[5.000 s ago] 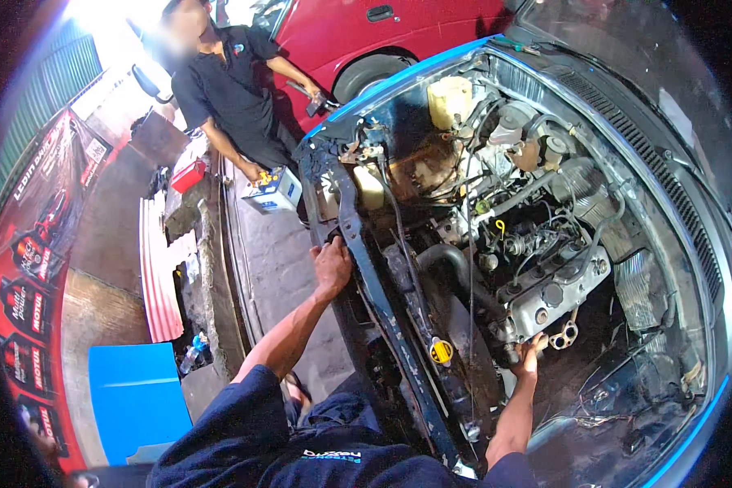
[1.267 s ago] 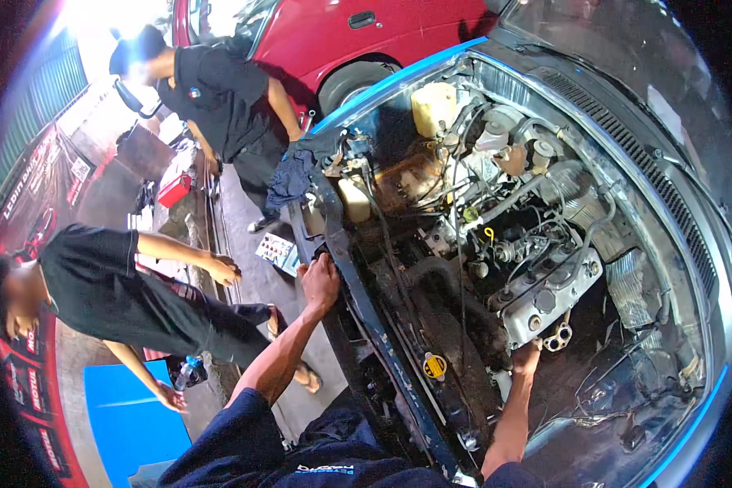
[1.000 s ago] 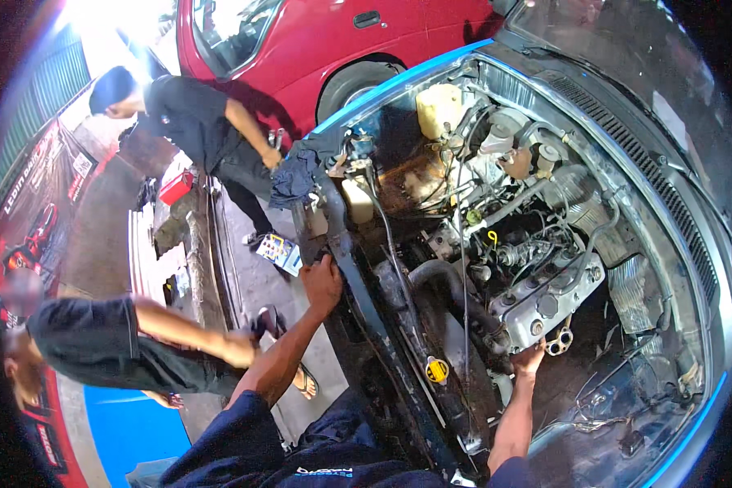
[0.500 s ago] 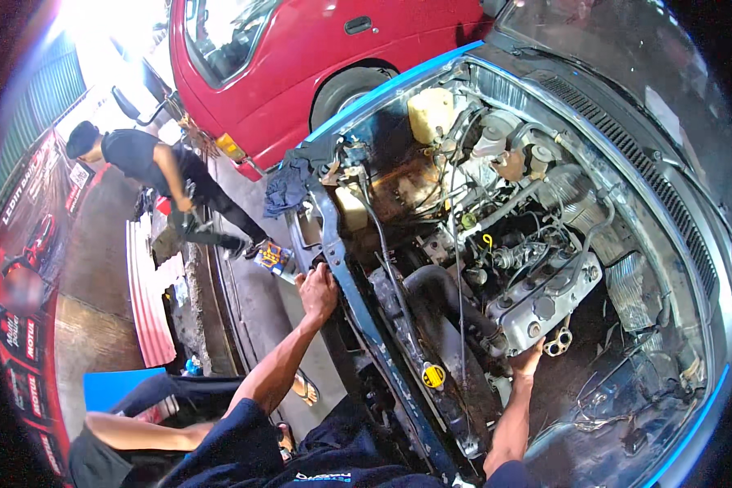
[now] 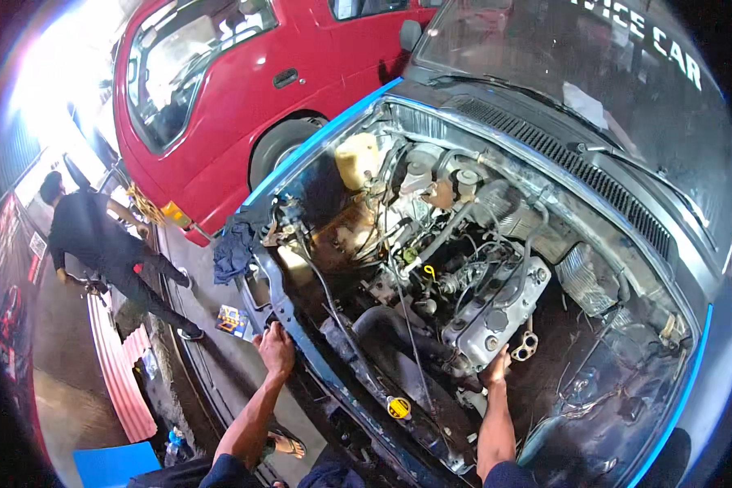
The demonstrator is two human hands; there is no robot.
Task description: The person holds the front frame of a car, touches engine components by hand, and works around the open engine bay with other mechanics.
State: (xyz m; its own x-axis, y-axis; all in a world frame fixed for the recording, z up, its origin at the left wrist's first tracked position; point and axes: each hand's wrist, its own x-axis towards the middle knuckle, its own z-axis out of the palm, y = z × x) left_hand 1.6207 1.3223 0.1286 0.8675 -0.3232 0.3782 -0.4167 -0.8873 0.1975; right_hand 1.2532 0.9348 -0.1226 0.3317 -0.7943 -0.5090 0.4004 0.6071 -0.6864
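Observation:
My left hand (image 5: 276, 350) is curled over the front panel (image 5: 305, 333) of a car with its engine bay open. The right hand (image 5: 496, 370) reaches into the bay and touches the near end of the engine, just below the silver valve cover (image 5: 496, 317); its fingertips are hidden there. Beside that hand is a metal flange with two round openings (image 5: 525, 347). Between my arms lie a thick black hose (image 5: 390, 325) and a yellow radiator cap (image 5: 398, 407). A yellow dipstick loop (image 5: 429, 273) stands out behind the engine's left side.
A dark cloth (image 5: 234, 250) hangs over the bay's left corner. Beyond it is a red truck (image 5: 220, 98). Another person (image 5: 98, 236) is on the left, near pink corrugated sheets (image 5: 118, 366) and a small colourful box (image 5: 233, 320). A blue panel (image 5: 115, 464) lies lower left.
My view has swung so the car sits further left and lower. The other person has turned and shifted further left. Both my hands keep their places on the car.

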